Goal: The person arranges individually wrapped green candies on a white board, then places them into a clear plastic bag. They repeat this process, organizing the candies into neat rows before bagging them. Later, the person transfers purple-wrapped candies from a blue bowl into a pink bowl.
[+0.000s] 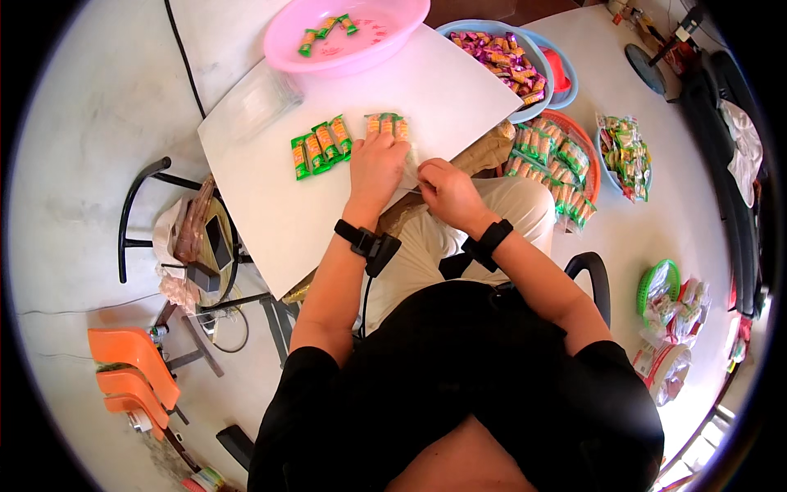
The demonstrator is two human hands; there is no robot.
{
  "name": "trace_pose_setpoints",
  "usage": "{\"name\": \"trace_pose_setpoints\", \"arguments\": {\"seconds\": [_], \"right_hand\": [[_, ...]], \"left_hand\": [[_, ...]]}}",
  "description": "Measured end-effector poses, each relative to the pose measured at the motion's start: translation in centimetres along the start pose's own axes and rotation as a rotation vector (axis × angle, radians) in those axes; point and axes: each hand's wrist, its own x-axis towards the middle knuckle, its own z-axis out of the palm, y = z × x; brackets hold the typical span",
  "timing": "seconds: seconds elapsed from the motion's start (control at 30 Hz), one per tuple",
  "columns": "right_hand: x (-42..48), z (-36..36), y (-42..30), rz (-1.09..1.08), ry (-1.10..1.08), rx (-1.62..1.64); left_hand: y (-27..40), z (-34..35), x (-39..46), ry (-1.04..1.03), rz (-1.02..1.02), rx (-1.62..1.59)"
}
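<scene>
On the white tabletop [326,227], my left hand [378,163] presses its fingers onto a clear plastic bag of wrapped snacks [386,123] with green-edged wrappers. My right hand [452,190] is curled at the near end of this bag, by the table edge, and seems to pinch the film; its fingertips are partly hidden. Just left of the bag lie several loose green snack packets [320,147] in a row. Flat clear plastic bags [258,101] lie farther left. A pink basin [289,64] beyond them holds a few more green packets.
At the right stand a blue basin [452,27] of purple-wrapped snacks, an orange basket [595,178] of bagged green packets and a light-blue basin [605,175] of mixed packets. A black-framed chair [141,184] with items on it is left of the table; orange chairs [132,357] stand lower left.
</scene>
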Motion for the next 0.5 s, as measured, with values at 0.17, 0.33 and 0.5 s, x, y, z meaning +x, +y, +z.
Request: {"name": "trace_pose_setpoints", "arguments": {"seconds": [0.17, 0.33, 0.5], "right_hand": [[0.2, 0.2, -0.3, 0.043, -0.006, 0.017], [0.4, 0.7, -1.1, 0.011, -0.031, 0.026], [-0.1, 1.5, -1.5, -0.001, -0.050, 0.054]], "left_hand": [[-0.4, 0.5, -0.7, 0.053, -0.031, 0.007], [-1.3, -1.1, -1.9, -0.027, -0.039, 0.028], [-1.7, -1.2, -3.0, -0.047, -0.085, 0.039]]}}
